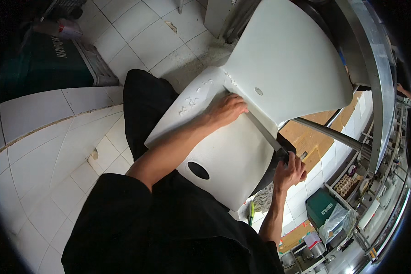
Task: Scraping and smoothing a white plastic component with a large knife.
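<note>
A white plastic chair (239,161) lies over my lap, with an oval hole in one panel and a small oval mark on the other. My right hand (289,171) is closed on the dark handle of a long flat metal blade (264,133), perhaps a knife or scraper. The blade runs across the chair beside the bend between its two panels. My left hand (229,109) presses on the far part of the blade, its fingers bent over it. White shavings or flakes (191,101) lie on the chair panel beyond my left forearm, and more lie along the bend.
A metal table edge (380,85) with a tubular bar (332,133) stands at the right. Flat cardboard (304,133) lies on the tiled floor below. A dark green crate (44,65) is at the upper left, another green bin (320,209) at the lower right, near shelves with pots.
</note>
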Available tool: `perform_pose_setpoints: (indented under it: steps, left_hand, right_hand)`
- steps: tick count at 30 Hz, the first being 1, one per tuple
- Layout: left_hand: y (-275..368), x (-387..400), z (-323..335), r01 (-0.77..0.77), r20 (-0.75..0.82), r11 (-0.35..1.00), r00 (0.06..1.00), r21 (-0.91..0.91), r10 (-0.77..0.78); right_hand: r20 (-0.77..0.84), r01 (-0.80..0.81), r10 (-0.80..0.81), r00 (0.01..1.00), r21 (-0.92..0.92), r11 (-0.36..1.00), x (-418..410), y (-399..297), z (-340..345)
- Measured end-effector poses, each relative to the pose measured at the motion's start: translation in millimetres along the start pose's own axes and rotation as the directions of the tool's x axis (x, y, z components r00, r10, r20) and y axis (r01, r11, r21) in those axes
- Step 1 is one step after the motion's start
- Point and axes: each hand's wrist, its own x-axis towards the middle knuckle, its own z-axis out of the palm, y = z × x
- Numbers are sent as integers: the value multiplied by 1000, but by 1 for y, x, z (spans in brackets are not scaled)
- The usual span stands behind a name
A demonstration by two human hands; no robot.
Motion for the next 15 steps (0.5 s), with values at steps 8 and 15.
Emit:
perform_pose_setpoints:
  steps: [8,15]
  left_hand:
    - [70,-82,-73,138,15,985,990,105,-140]
    - [-5,2,-10,27,26,992,999,121,-31]
  right_hand:
    - [64,85,-94,993,137,987,-33,-8,-53]
    - [40,-31,29,999,72,997,-9,-2,6]
